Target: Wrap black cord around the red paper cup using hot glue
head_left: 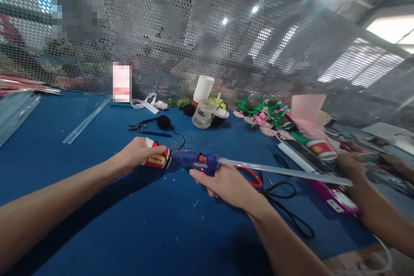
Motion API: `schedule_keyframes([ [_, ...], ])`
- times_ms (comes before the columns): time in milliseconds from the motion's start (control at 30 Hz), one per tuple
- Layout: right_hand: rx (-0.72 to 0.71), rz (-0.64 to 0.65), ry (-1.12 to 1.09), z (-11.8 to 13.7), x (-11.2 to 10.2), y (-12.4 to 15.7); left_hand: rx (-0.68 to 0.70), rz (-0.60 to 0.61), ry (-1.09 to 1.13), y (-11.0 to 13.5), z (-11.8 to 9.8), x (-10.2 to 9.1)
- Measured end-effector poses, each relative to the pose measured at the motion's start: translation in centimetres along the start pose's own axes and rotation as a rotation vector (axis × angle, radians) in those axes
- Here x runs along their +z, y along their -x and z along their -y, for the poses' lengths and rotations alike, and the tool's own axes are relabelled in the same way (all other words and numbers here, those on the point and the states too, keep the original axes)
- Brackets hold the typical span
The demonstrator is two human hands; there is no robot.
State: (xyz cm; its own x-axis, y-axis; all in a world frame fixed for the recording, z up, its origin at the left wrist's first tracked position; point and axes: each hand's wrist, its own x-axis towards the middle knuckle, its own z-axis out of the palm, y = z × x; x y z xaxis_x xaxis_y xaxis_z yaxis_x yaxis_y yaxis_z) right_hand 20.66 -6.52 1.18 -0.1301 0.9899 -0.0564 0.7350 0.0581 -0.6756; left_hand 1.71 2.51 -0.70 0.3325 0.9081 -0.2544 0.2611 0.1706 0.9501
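Note:
My left hand (137, 154) grips a red and white paper cup (157, 159) that lies on its side, with a black band round its right end. In my right hand (223, 183) is a blue hot glue gun (197, 160), its nozzle pointing left right beside the cup's dark end. Whether the nozzle touches the cup, I cannot tell. A long translucent glue stick (284, 171) runs out of the gun's back toward the right. Just behind the cup lie blue-handled pliers (142, 128) and a black ball of yarn (163, 122).
A clear plastic jar (204, 114) stands before stacked white paper cups (203, 88). Green and pink craft pieces (261, 114) lie at the back right. Orange-handled scissors (254, 177), black cord (291, 213) and a magenta device (336, 198) are right of my hand. A co-worker's hand (352, 170) is beyond.

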Motion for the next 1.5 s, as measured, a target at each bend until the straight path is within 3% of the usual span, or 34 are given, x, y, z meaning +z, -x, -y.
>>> schedule_keyframes([
  [1333, 0.095, 0.076, 0.037, 0.26, -0.01, 0.58, 0.014, -0.009, 0.01, -0.06, 0.21, 0.09],
  [1500, 0.059, 0.041, 0.051, 0.34, -0.07, 0.41, 0.015, -0.02, 0.005, -0.01, 0.21, 0.12],
])
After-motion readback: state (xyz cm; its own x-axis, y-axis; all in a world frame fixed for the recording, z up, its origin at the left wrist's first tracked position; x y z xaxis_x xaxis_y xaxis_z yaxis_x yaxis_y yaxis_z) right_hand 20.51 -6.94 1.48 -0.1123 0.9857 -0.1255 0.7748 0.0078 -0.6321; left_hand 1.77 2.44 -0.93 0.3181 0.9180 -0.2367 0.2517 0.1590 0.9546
